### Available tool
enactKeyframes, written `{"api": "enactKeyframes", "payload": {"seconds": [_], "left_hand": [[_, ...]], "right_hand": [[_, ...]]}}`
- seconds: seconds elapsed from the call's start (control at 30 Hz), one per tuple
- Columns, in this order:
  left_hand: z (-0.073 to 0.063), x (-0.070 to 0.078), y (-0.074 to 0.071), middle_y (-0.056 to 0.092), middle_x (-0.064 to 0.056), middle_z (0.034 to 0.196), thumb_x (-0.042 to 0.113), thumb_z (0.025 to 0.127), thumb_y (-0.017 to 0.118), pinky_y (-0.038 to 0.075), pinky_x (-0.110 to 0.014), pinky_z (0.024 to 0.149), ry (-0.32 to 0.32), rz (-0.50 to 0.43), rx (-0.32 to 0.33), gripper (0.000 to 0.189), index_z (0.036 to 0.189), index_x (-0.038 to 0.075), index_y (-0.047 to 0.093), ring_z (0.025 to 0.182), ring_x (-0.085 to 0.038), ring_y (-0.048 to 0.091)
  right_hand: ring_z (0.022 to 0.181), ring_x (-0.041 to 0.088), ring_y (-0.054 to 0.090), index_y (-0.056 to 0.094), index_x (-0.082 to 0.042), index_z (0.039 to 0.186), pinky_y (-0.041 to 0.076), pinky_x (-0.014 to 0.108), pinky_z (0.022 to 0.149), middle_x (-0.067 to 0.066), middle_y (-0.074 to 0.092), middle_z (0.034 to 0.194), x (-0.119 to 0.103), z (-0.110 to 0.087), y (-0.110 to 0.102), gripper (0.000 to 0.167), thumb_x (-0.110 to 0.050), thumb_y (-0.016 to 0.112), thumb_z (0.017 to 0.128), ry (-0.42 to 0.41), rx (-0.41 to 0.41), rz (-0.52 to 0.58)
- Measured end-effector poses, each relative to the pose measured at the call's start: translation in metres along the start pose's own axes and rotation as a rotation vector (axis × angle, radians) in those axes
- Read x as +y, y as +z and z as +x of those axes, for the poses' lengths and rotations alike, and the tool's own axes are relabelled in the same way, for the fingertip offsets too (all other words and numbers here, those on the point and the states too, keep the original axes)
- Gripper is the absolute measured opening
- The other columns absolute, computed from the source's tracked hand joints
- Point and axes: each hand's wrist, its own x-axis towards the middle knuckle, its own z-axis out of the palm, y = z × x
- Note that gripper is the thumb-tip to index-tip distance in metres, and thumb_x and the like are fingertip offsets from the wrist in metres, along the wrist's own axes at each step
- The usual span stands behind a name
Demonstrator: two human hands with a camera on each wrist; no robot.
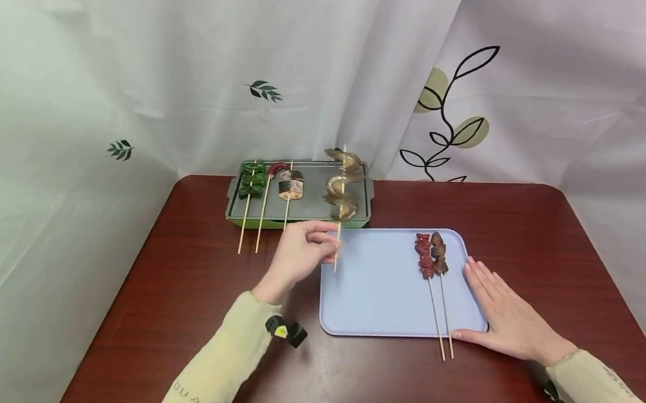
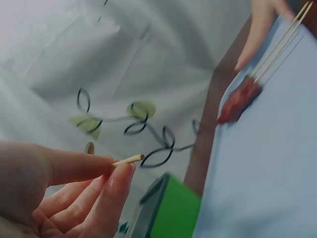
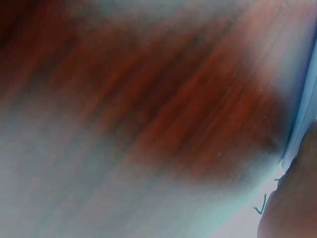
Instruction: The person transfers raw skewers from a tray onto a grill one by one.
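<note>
My left hand point(image 1: 303, 250) pinches the bare stick of a shrimp skewer point(image 1: 344, 207) between thumb and fingers. The skewer is tilted, its several curled shrimps over the right part of a grey-topped green grill point(image 1: 319, 209) and its lower end over the light blue tray point(image 1: 378, 287). In the left wrist view, the cut end of the stick point(image 2: 130, 159) pokes out between the fingertips. My right hand point(image 1: 513, 324) rests along the tray's right edge with straight fingers, the thumb by the front rim near two skewer sticks.
On the tray's right side lie a red meat skewer point(image 1: 424, 256) and a brown skewer point(image 1: 439, 254), sticks overhanging the front. The grill bears a green pepper skewer point(image 1: 251, 181), a skewer with a red piece point(image 1: 277, 168) and a fish-like chunk skewer point(image 1: 291, 185). Curtains point(image 1: 261, 45) hang behind.
</note>
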Motion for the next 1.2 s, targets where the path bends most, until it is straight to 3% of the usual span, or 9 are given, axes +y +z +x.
{"api": "enactKeyframes", "payload": {"seconds": [0.1, 0.33, 0.47, 0.63, 1.2], "left_hand": [[0.013, 0.003, -0.01, 0.074, -0.02, 0.092, -0.005, 0.089, 0.075, 0.064, -0.035, 0.067, -0.021, -0.008, 0.017, 0.032, 0.121, -0.009, 0.069, 0.07, -0.02, 0.072], [0.041, 0.001, -0.022, 0.074, -0.021, 0.1, -0.003, 0.091, 0.075, 0.063, -0.033, 0.069, -0.103, -0.021, 0.034, 0.037, 0.127, -0.008, 0.066, 0.08, -0.029, 0.074], [0.051, -0.005, -0.026, 0.074, -0.021, 0.101, -0.003, 0.091, 0.073, 0.063, -0.031, 0.069, -0.155, -0.037, 0.048, 0.036, 0.126, -0.007, 0.066, 0.078, -0.024, 0.074], [0.054, -0.011, -0.029, 0.073, -0.024, 0.102, -0.005, 0.091, 0.073, 0.063, -0.029, 0.067, -0.19, -0.028, 0.069, 0.033, 0.123, -0.007, 0.067, 0.069, -0.017, 0.071], [0.046, -0.014, -0.035, 0.072, -0.026, 0.101, -0.006, 0.09, 0.072, 0.062, -0.026, 0.063, -0.232, 0.057, 0.121, 0.029, 0.119, -0.006, 0.07, 0.066, -0.015, 0.069]], "right_hand": [[0.149, 0.042, 0.022, 0.024, 0.008, 0.157, 0.005, 0.034, 0.125, 0.025, 0.022, 0.163, 0.0, 0.0, 0.0, 0.12, -0.071, 0.072, 0.08, -0.002, 0.003, -0.001], [0.148, 0.043, 0.023, 0.024, 0.008, 0.157, 0.005, 0.034, 0.125, 0.025, 0.022, 0.163, 0.0, 0.0, 0.001, 0.12, -0.071, 0.072, 0.08, -0.002, 0.007, -0.003], [0.148, 0.043, 0.023, 0.024, 0.008, 0.157, 0.007, 0.036, 0.125, 0.025, 0.022, 0.163, 0.0, 0.0, 0.002, 0.121, -0.072, 0.071, 0.08, 0.0, 0.007, -0.007], [0.148, 0.042, 0.023, 0.024, 0.008, 0.157, 0.007, 0.036, 0.125, 0.025, 0.023, 0.163, -0.001, 0.0, 0.001, 0.121, -0.073, 0.071, 0.08, 0.005, 0.003, -0.015], [0.149, 0.041, 0.022, 0.022, 0.007, 0.158, 0.005, 0.034, 0.125, 0.024, 0.021, 0.164, -0.002, 0.0, 0.001, 0.121, -0.073, 0.07, 0.081, 0.014, -0.008, -0.011]]}}
